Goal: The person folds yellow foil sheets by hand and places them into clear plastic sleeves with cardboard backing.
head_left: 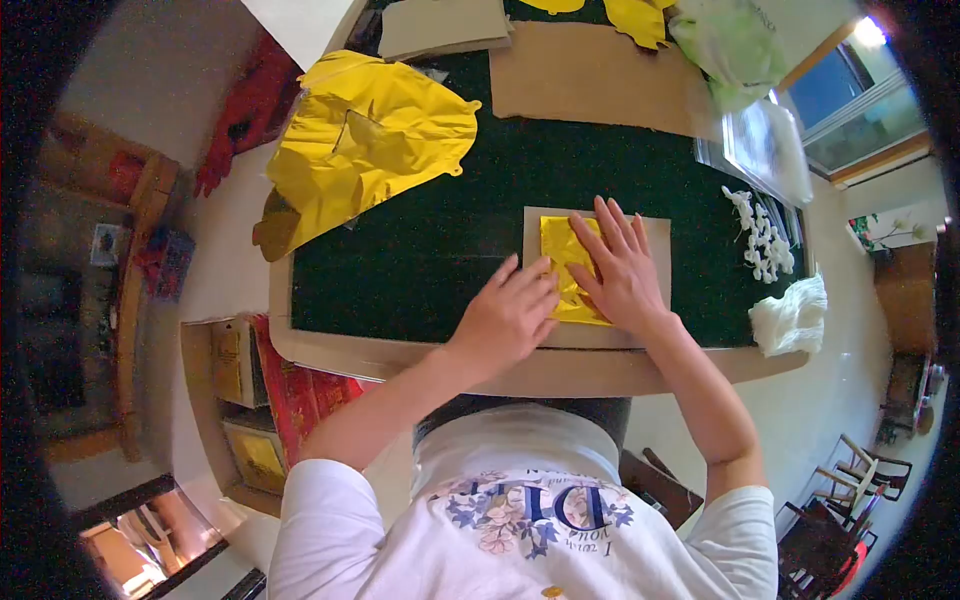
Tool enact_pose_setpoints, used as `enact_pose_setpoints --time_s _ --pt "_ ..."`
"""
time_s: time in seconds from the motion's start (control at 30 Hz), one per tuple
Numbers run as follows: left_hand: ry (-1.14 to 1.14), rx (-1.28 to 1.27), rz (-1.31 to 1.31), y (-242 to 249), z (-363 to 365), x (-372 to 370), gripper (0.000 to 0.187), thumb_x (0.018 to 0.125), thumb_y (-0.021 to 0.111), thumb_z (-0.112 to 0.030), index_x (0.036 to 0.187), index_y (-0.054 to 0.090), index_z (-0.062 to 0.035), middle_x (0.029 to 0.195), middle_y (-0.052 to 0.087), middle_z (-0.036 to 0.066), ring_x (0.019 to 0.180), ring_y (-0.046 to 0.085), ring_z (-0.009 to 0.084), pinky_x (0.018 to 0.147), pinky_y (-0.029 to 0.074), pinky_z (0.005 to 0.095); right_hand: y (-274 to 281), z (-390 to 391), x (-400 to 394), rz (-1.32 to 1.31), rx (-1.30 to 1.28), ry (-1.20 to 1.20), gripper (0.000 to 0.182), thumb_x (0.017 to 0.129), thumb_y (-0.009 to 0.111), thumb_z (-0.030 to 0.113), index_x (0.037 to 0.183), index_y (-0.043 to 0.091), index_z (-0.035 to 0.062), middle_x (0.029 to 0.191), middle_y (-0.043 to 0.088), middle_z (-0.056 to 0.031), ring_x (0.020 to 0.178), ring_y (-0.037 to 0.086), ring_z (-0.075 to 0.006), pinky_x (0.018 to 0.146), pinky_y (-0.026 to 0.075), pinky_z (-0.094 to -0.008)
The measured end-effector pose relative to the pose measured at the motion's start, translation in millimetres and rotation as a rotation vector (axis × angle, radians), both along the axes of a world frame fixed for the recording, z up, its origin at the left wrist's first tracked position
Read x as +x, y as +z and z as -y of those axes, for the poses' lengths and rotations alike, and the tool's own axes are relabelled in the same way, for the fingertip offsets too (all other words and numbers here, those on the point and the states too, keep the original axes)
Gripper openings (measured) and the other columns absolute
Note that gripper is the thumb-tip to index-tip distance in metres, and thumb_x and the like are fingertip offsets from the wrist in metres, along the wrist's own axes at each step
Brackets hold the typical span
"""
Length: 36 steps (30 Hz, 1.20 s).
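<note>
A folded yellow foil piece point(575, 300) lies on a grey-brown card point(655, 255) near the front edge of the dark green table top. My right hand point(622, 275) rests flat on the foil's right part and the card, its fingers spread. At the foil's left edge is my left hand point(512, 310), fingers apart and slightly bent, with the fingertips touching or just over the foil. Nothing shows gripped in either hand. A large, creased yellow foil sheet point(380, 130) lies at the table's left side.
Brown cardboard point(600, 80) and a stack of grey cards point(440, 27) lie at the back. On the right are clear plastic bags point(765, 150), white tied pieces point(765, 240) and a crumpled white cloth point(790, 316). A box point(230, 470) stands below the table's left edge.
</note>
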<state>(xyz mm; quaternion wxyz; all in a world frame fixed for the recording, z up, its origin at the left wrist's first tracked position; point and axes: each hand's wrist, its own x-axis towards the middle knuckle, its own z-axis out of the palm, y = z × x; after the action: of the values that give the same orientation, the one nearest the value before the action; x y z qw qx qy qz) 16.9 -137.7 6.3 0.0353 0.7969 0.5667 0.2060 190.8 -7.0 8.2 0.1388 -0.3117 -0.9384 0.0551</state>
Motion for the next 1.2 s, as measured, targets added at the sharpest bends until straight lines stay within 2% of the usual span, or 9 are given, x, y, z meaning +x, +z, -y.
enact_pose_setpoints --time_s 0.17,0.27,0.37,0.47,0.57,0.77,1.07,1.17,1.2 --pt "-0.037 -0.033 0.009 5.3 21.8 6.1 0.034 0.083 0.066 -0.022 0.113 0.064 -0.0083 0.123 0.059 0.010 0.126 0.048 0.0250 0.108 0.033 0.0500 2.4 0.2 -0.2 -0.011 -0.014 0.021 0.062 0.088 0.058 0.046 0.142 0.042 0.0200 0.149 0.032 -0.0213 0.139 0.029 -0.0367 0.114 0.020 -0.0523" --pt "-0.024 -0.176 0.168 2.3 10.3 -2.3 0.038 0.083 0.066 -0.023 0.117 0.062 -0.0077 0.128 0.057 0.010 0.127 0.047 0.0262 0.109 0.032 0.0491 1.1 -0.2 -0.2 -0.014 -0.025 0.018 0.064 0.087 0.059 0.048 0.142 0.042 0.0204 0.149 0.031 -0.0214 0.139 0.028 -0.0368 0.114 0.020 -0.0522" --pt "0.156 0.038 0.112 6.3 -17.8 -3.1 0.042 0.085 0.064 -0.026 0.122 0.059 -0.0085 0.133 0.053 0.009 0.131 0.043 0.0266 0.110 0.029 0.0520 3.4 1.0 -0.5 -0.020 -0.042 0.019 0.064 0.087 0.059 0.048 0.142 0.043 0.0198 0.149 0.031 -0.0219 0.140 0.028 -0.0369 0.114 0.020 -0.0522" --pt "0.167 -0.031 -0.068 -1.0 -21.7 -3.2 0.046 0.087 0.061 -0.030 0.128 0.055 -0.0089 0.139 0.048 0.009 0.135 0.037 0.0271 0.109 0.026 0.0573 1.8 0.0 -0.1 -0.016 -0.027 0.024 0.066 0.087 0.059 0.049 0.142 0.042 0.0188 0.149 0.031 -0.0223 0.140 0.027 -0.0370 0.114 0.020 -0.0521" --pt "0.175 -0.076 -0.121 3.7 -19.1 -2.7 0.050 0.089 0.059 -0.033 0.132 0.052 -0.0097 0.142 0.046 0.009 0.138 0.031 0.0270 0.108 0.024 0.0614 2.6 0.4 0.4 -0.020 -0.021 0.033 0.065 0.087 0.059 0.049 0.142 0.043 0.0177 0.149 0.031 -0.0225 0.140 0.027 -0.0371 0.114 0.020 -0.0521" --pt "0.275 -0.068 -0.114 -5.5 -29.1 -0.9 0.059 0.087 0.059 -0.039 0.138 0.046 -0.0107 0.146 0.041 0.007 0.139 0.029 0.0268 0.108 0.022 0.0635 0.1 -0.4 -0.5 0.006 -0.004 0.021 0.064 0.087 0.058 0.048 0.141 0.043 0.0170 0.149 0.031 -0.0229 0.140 0.027 -0.0374 0.114 0.020 -0.0522" --pt "0.266 -0.215 -0.114 12.4 -15.2 -10.8 0.077 0.084 0.060 -0.047 0.147 0.032 -0.0116 0.154 0.027 0.008 0.144 0.019 0.0307 0.109 0.015 0.0660 1.6 0.1 0.6 -0.014 -0.012 0.027 0.065 0.087 0.058 0.049 0.141 0.042 0.0178 0.149 0.031 -0.0230 0.140 0.027 -0.0379 0.114 0.020 -0.0512" --pt "0.104 -0.188 -0.204 17.9 1.5 -11.1 0.077 0.083 0.063 -0.044 0.146 0.032 -0.0117 0.153 0.028 0.008 0.143 0.019 0.0322 0.110 0.014 0.0659 1.1 1.1 1.5 -0.041 -0.003 0.026 0.064 0.087 0.058 0.049 0.141 0.042 0.0182 0.149 0.031 -0.0230 0.139 0.028 -0.0377 0.114 0.020 -0.0509" --pt "0.020 -0.143 -0.238 18.8 10.1 -7.5 0.067 0.083 0.064 -0.040 0.141 0.042 -0.0127 0.148 0.038 0.006 0.142 0.025 0.0281 0.111 0.015 0.0633 1.5 0.9 1.9 -0.036 -0.001 0.024 0.064 0.087 0.058 0.049 0.141 0.042 0.0184 0.149 0.031 -0.0230 0.139 0.028 -0.0376 0.114 0.020 -0.0508"
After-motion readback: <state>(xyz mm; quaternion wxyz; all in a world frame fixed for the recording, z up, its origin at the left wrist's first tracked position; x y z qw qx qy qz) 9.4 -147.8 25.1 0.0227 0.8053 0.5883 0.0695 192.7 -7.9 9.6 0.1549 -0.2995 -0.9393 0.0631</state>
